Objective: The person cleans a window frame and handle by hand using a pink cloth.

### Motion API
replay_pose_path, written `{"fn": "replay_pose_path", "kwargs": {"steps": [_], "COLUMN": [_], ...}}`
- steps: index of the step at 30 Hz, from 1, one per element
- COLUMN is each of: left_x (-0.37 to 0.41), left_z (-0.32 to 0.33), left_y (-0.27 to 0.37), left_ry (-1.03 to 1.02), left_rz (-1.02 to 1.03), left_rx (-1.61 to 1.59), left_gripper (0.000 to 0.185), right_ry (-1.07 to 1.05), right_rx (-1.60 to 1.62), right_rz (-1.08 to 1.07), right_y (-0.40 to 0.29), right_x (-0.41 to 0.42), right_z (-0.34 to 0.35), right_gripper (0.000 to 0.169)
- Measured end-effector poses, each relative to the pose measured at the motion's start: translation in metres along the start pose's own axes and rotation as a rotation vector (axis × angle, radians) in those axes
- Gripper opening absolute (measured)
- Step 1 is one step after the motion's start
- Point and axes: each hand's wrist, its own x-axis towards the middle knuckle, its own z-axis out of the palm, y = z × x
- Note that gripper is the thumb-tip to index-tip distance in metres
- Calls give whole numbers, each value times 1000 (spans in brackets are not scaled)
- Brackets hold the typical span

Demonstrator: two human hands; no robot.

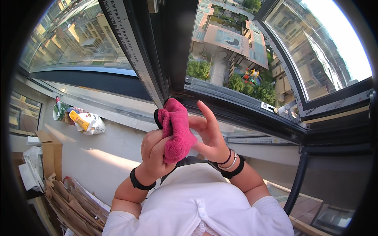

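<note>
My left hand (155, 152) grips a bunched pink plush cloth (177, 132) with black edging, held up in front of my chest. My right hand (211, 135) is at the cloth's right side, its index finger raised and spread from the thumb. The right thumb meets a small pulled-out corner of the cloth; whether the fingers pinch it is hidden. Just beyond the cloth is the corner where the dark window frame (180, 56) meets the sill rail (230, 100).
An open window sash (307, 97) stands at the right, its stay arm (282, 109) attached to the frame. Outside is a long drop to a courtyard (218, 65). Bags (90, 122) lie on the floor at left, near flattened cardboard (71, 203) and a carton (51, 156).
</note>
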Motion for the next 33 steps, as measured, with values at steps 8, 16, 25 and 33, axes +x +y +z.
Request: {"fn": "replay_pose_path", "kwargs": {"steps": [8, 16, 25, 33], "left_x": [-5, -19, -28, -8], "left_z": [-23, -32, -35, -15], "left_y": [-18, -27, -42, -70], "left_ry": [-57, -106, 123, 247], "left_rz": [323, 314, 220, -103], "left_rx": [169, 46, 197, 300], "left_gripper": [33, 24, 52, 53], "right_ry": [-72, 365, 441, 366], "right_rx": [-211, -158, -539, 242], "right_rz": [203, 7, 87, 447], "right_y": [17, 11, -3, -1], "right_x": [13, 6, 14, 21], "right_z": [-9, -8, -2, -8], "right_gripper": [54, 33, 18, 26]}}
